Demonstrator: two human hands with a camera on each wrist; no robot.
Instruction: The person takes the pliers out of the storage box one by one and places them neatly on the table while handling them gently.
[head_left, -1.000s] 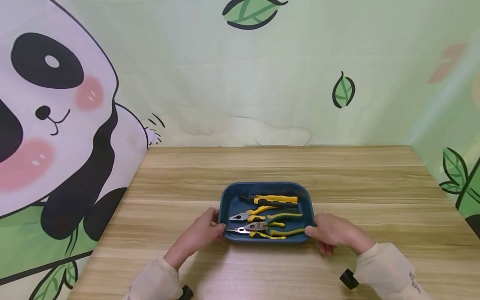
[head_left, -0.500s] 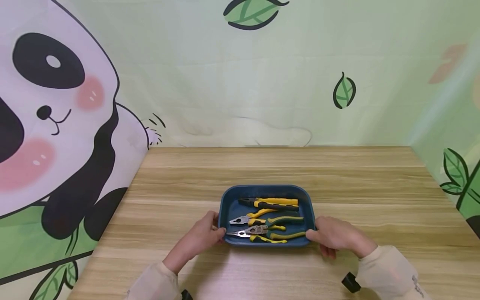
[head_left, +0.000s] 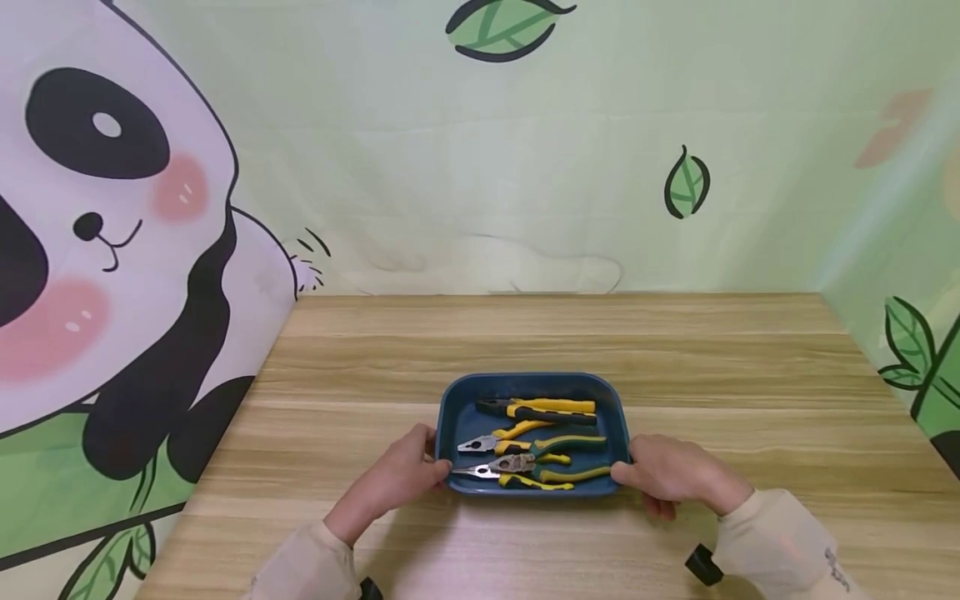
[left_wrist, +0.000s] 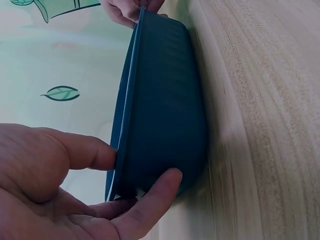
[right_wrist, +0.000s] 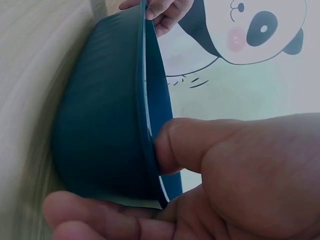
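A dark blue rectangular tray (head_left: pixel 540 385) with rounded corners sits low over the wooden table, a hand at each end. My left hand (head_left: pixel 401 468) grips its left end, thumb over the rim and fingers against the outer wall. At the opposite end my right hand (head_left: pixel 678 471) pinches the rim, thumb inside and fingers outside below it. Inside lie black-and-yellow pliers (head_left: pixel 555 406) at the back, silver-jawed combination pliers (head_left: pixel 480 444), green-and-yellow pliers (head_left: pixel 517 463) and long-nose pliers (head_left: pixel 483 472) at the front, the last three overlapping. Both wrist views show the tray's outer wall (left_wrist: pixel 165 100) (right_wrist: pixel 100 110).
The wood-grain table (head_left: pixel 360 358) runs back to a pale green wall cloth (head_left: pixel 360 150) printed with a panda (head_left: pixel 112 208) and leaves. Small black blocks (head_left: pixel 703 564) show at both sleeves near the front.
The tray, with the pliers in it and both hands on it, has shifted slightly toward the person. The grip of both hands looks the same.
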